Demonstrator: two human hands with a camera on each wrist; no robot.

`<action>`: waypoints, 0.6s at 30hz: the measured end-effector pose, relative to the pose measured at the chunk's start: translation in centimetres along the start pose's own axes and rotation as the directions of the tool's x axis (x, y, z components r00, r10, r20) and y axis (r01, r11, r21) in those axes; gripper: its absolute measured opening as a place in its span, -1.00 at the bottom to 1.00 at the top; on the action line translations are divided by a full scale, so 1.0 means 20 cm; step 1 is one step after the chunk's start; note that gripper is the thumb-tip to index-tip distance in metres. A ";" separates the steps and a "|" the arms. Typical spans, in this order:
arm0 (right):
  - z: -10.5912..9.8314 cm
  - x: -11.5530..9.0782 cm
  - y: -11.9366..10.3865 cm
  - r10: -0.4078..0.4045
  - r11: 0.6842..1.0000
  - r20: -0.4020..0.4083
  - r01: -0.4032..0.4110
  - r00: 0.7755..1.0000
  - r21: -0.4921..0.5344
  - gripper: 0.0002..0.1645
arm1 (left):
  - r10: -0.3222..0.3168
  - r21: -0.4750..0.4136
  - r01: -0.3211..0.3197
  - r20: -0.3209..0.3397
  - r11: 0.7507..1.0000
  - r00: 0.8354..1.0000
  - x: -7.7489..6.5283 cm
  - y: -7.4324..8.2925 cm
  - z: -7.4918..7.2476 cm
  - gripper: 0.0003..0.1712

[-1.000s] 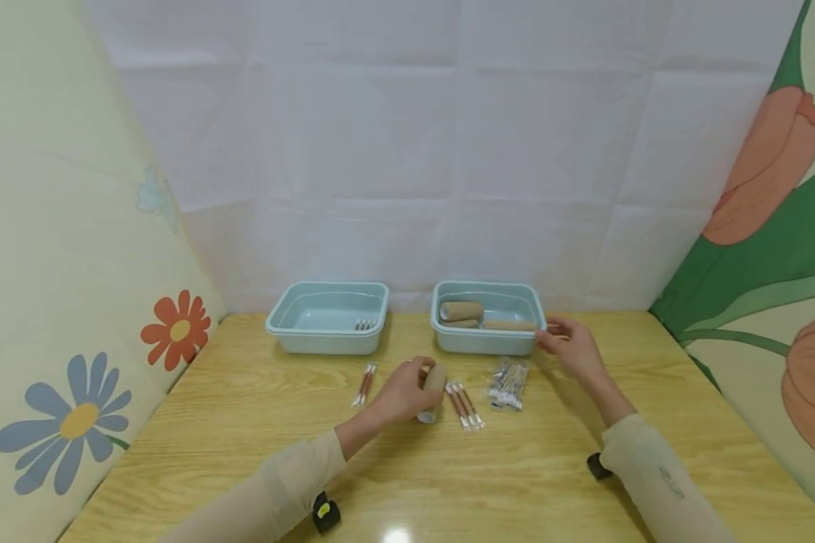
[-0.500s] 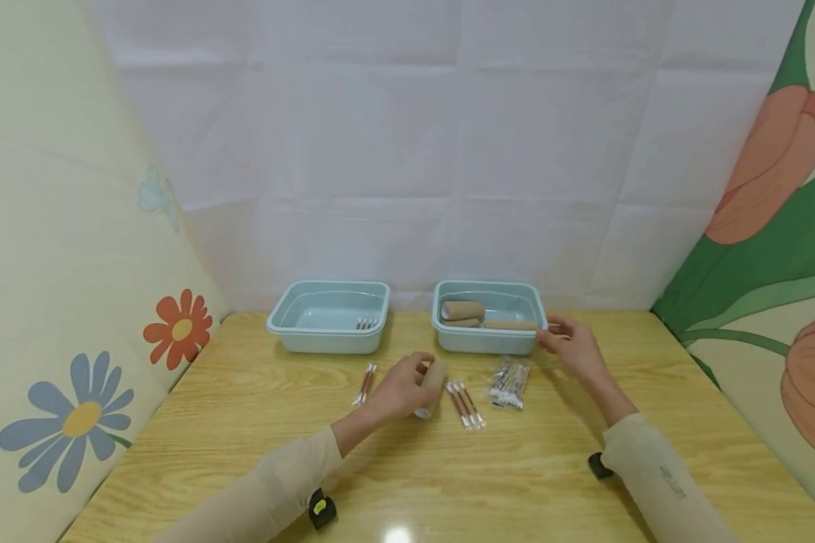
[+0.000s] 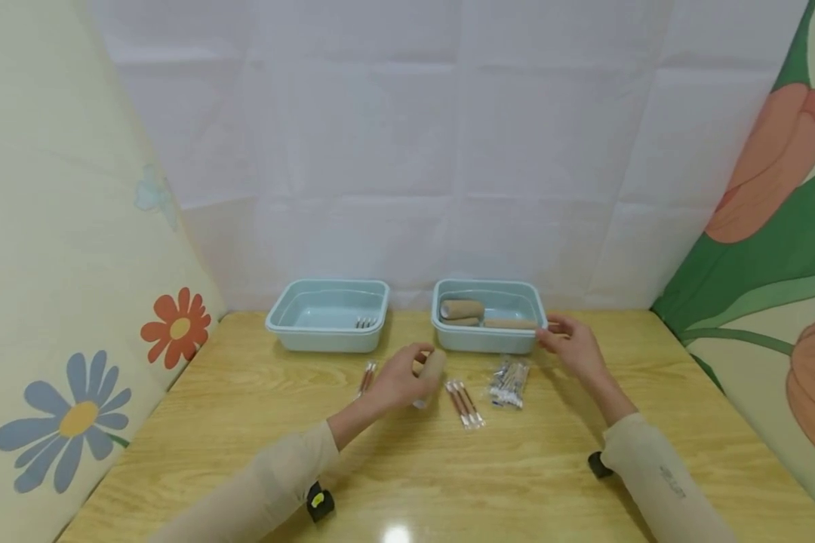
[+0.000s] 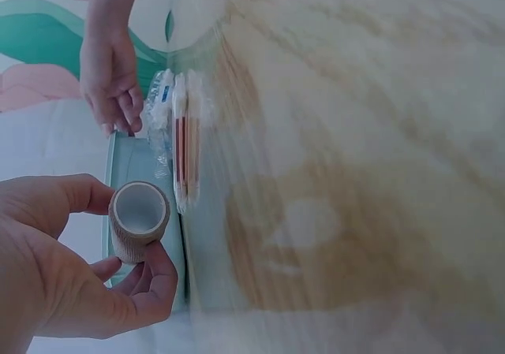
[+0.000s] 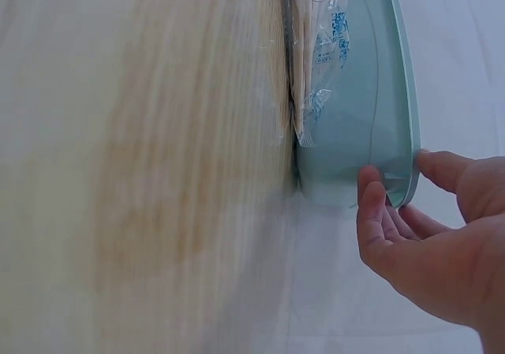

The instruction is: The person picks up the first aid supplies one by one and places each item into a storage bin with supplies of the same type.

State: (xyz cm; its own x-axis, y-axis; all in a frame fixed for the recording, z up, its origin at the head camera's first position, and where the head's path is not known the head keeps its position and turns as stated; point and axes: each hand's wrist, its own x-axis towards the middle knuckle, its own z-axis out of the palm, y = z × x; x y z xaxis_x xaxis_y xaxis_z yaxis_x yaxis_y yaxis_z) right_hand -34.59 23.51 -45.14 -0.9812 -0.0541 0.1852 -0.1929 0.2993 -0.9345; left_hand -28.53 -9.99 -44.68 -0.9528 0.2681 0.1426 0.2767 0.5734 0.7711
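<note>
My left hand (image 3: 395,382) grips a tan bandage roll (image 4: 130,236) with a ribbed side and hollow white core; thumb and fingers lie on opposite sides of it. In the head view the roll is tilted above the table, in front of the gap between two pale blue plastic basins. My right hand (image 3: 573,351) pinches the rim of the right basin (image 3: 487,344) at its near right corner, as the right wrist view shows. More tan rolls (image 3: 463,309) lie inside that basin. A clear pack of brown-stick swabs (image 3: 465,405) lies just right of the held roll.
The left basin (image 3: 326,343) holds several white-tipped sticks (image 3: 365,323). Another brown swab pack (image 3: 366,375) lies before it, partly behind my left hand. A clear bag of pale swabs (image 3: 509,383) lies before the right basin. White sheeting (image 3: 380,151) hangs behind the wooden table (image 3: 489,483).
My left hand has risen a little with the bandage roll, away from the near edge and toward the basins. The right hand has stayed at the basin rim.
</note>
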 end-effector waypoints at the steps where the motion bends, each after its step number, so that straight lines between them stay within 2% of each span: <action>1: 0.00 0.00 0.00 0.000 1.000 -0.003 0.000 1.000 0.000 -0.40 | 0.004 0.006 -0.004 -0.003 1.000 1.000 0.01 0.00 0.00 -0.30; 8: -0.01 0.00 0.01 -0.003 1.000 0.000 0.003 1.000 -0.003 -0.41 | 0.011 0.020 -0.011 -0.004 1.000 1.000 0.04 0.01 -0.02 -0.32; 18: -0.01 0.01 0.01 -0.003 1.000 -0.003 0.003 1.000 -0.009 -0.42 | 0.033 -0.052 -0.035 -0.038 0.998 0.999 0.07 0.06 -0.03 -0.33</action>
State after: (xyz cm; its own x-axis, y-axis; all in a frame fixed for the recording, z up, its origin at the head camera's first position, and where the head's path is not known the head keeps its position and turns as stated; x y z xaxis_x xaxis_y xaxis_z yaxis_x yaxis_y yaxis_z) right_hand -34.73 23.68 -45.20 -0.9806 -0.0522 0.1889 -0.1958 0.3075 -0.9312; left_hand -29.55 -9.41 -43.15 -0.9473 0.2568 0.1916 0.3028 0.5223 0.7972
